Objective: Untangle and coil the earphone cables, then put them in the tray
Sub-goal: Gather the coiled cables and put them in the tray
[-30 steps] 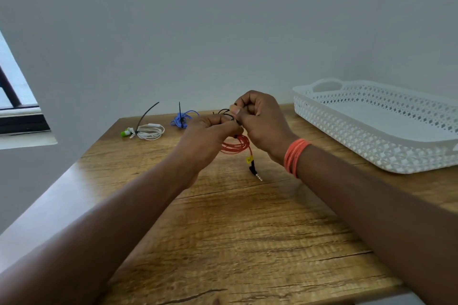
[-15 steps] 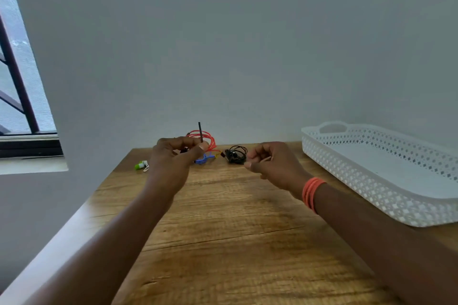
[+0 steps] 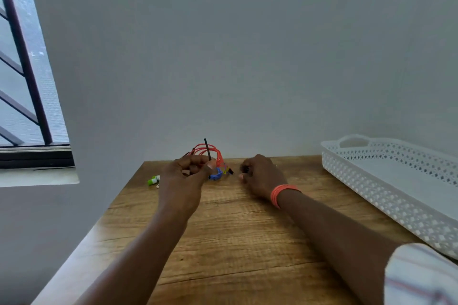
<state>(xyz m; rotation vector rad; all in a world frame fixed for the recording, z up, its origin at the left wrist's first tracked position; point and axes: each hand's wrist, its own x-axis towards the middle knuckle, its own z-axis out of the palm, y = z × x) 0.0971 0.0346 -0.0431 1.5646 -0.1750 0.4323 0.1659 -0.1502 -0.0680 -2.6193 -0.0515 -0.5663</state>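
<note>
My left hand holds a coiled red earphone cable upright near the table's far edge. A black tie sticks up through the coil. The red cable's yellow and black plug end hangs to the right. A blue earphone bundle lies on the table just behind my left hand. My right hand is curled down over the black earphones, of which only a dark bit shows between the fingers. The white perforated tray stands at the right with nothing in it.
A green and white earphone bundle lies at the far left of the wooden table, mostly hidden by my left hand. A grey wall rises right behind the table. A barred window is at the left.
My hands have parted. The left one lifted the red coil up and leftward. The right one reached forward onto the black earphones. The camera has tilted up.
</note>
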